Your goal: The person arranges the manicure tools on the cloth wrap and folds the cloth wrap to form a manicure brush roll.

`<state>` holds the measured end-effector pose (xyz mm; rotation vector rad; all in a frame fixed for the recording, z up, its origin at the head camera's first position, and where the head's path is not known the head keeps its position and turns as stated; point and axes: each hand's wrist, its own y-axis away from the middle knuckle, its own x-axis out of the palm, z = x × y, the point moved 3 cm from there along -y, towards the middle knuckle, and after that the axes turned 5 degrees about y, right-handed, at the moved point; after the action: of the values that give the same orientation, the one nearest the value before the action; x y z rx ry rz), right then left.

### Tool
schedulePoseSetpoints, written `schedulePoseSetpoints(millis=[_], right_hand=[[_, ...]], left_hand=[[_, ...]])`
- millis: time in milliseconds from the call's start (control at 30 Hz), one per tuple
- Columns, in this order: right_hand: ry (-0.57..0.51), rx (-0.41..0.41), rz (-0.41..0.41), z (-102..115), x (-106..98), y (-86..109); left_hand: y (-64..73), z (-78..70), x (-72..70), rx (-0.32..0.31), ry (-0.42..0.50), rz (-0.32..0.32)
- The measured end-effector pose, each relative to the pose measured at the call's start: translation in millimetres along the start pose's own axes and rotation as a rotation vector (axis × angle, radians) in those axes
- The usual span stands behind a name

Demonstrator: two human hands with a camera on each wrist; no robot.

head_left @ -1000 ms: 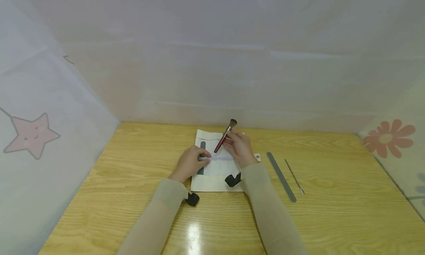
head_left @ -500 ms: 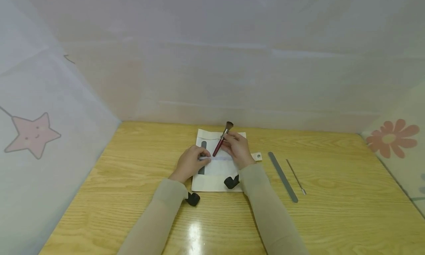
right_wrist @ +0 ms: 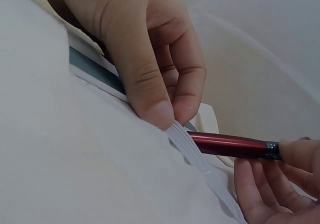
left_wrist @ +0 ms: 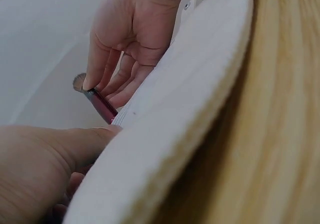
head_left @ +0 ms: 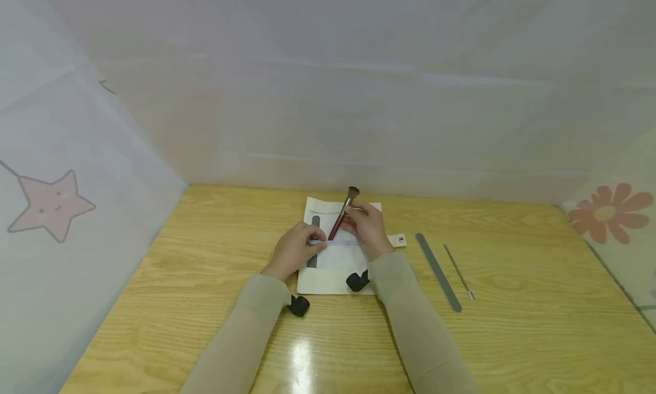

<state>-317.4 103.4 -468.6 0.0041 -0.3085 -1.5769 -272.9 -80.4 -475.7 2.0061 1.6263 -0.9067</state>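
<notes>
A makeup brush (head_left: 336, 226) with a dark red handle is pinched near its metal collar by my right hand (head_left: 370, 230), bristles pointing up and away. Its handle end meets the white elastic band (right_wrist: 192, 146) of an unfolded cream pouch (head_left: 328, 283), and in the right wrist view the tip disappears behind that band. My left hand (head_left: 296, 250) pinches the band between thumb and forefinger, just left of the brush. Under the left fingers a grey nail file (head_left: 315, 220) lies in the pouch, its middle partly hidden.
Right of the pouch, a second grey nail file (head_left: 438, 273) and a thin metal cuticle pusher (head_left: 458, 271) lie on the wooden table (head_left: 538, 303). A snap tab (head_left: 398, 241) sticks out from the pouch's right side. A pale cloth wall (head_left: 328, 115) stands behind the table.
My right hand has brought the brush slightly down and left, so its handle end now reaches the elastic band. My left hand keeps its place on the band.
</notes>
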Motion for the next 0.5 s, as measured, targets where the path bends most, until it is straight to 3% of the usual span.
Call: schedulePoseSetpoints(millis=[267, 500], right_hand=[[0.170, -0.043, 0.051, 0.0, 3.0, 0.2], [0.354, -0.021, 0.077, 5.3, -0.1, 0.7]], left_hand=[[1.1, -3.7, -2.5, -0.010, -0.002, 0.003], [1.2, -3.4, -2.9, -0.026, 0.010, -0.007]])
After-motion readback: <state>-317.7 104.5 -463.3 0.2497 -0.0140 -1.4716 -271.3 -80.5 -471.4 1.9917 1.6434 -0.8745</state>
